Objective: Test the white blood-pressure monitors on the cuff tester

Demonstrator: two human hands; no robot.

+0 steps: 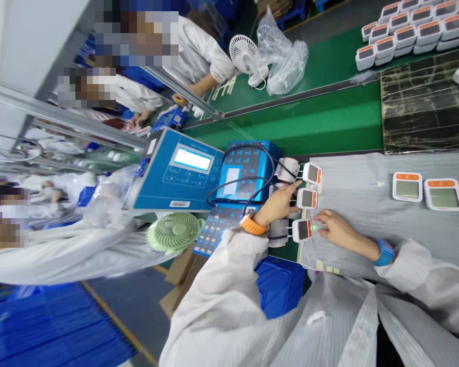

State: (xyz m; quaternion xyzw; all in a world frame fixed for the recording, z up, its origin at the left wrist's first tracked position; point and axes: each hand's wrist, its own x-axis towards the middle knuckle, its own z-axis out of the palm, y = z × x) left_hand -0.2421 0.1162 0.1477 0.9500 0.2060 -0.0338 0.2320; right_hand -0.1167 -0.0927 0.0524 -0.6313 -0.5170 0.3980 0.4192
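Note:
Three small white devices with dark screens and orange buttons stand in a column at the left edge of the grey mat: a top one, a middle one and a lower one. White leads join them to round white fixtures. My left hand, with an orange watch at the wrist, reaches over the fixtures, fingers apart, its fingertips beside the top and middle devices. My right hand, a blue watch at its wrist, is just right of the lower device, fingers spread and holding nothing. A small green light shows near its fingertips.
Two more devices lie on the grey mat to the right. Blue instruments with black cables and a green fan are at the left. Stacked devices stand across the green belt. Other people sit beyond.

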